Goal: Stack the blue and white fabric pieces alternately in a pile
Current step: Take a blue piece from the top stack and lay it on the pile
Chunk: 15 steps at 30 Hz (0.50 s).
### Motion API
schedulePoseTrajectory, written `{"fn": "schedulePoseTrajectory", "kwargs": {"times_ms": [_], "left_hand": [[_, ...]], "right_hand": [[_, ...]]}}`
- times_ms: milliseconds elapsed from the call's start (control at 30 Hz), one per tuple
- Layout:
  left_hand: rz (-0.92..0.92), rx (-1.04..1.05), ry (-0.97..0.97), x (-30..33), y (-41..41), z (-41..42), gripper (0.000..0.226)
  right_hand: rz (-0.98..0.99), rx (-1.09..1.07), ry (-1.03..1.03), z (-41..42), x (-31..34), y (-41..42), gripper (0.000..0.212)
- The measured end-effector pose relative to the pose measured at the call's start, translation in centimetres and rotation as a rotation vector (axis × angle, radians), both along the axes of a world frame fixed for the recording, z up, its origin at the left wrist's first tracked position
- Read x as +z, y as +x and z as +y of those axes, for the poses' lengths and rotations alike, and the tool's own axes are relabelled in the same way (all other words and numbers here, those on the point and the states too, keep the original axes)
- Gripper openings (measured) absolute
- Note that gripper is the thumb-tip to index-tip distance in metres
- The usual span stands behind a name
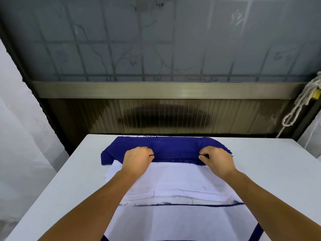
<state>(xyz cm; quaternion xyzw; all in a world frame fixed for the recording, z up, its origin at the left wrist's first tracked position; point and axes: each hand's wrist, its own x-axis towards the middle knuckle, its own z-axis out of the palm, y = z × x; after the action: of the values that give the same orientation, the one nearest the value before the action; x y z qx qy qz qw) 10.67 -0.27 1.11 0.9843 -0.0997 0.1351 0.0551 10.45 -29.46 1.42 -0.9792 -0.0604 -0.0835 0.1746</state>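
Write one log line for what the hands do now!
left hand pinches blue cloth | right hand pinches it | over white cloth

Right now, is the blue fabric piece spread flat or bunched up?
Bunched. The blue fabric piece lies gathered in a band at the far end of the white fabric, pinched by left hand and right hand.

Two hands: left hand (137,158), right hand (216,159). One blue fabric piece (173,148) on top. One pile of white fabric pieces (173,178); layer count cannot be determined. One table (69,180). One rope (300,105).

white fabric (173,178) cut off at bottom edge, lower layers hidden beneath, fingers (149,152) curled under
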Motion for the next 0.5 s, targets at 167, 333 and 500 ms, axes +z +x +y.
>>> {"fn": "schedulePoseTrajectory", "kwargs": {"times_ms": [167,333,500], "left_hand": [[0.068,0.052,-0.154,0.0,0.4,0.0,0.011],[0.196,0.033,-0.217,0.8,1.1,0.7,0.035],[0.21,-0.01,-0.178,1.1,1.4,0.7,0.017]], "right_hand": [[0.137,-0.04,0.317,-0.2,0.5,0.5,0.008],[0.2,-0.029,0.475,-0.6,0.9,0.8,0.025],[0.197,0.001,0.32,-0.5,1.1,1.2,0.024]]}}
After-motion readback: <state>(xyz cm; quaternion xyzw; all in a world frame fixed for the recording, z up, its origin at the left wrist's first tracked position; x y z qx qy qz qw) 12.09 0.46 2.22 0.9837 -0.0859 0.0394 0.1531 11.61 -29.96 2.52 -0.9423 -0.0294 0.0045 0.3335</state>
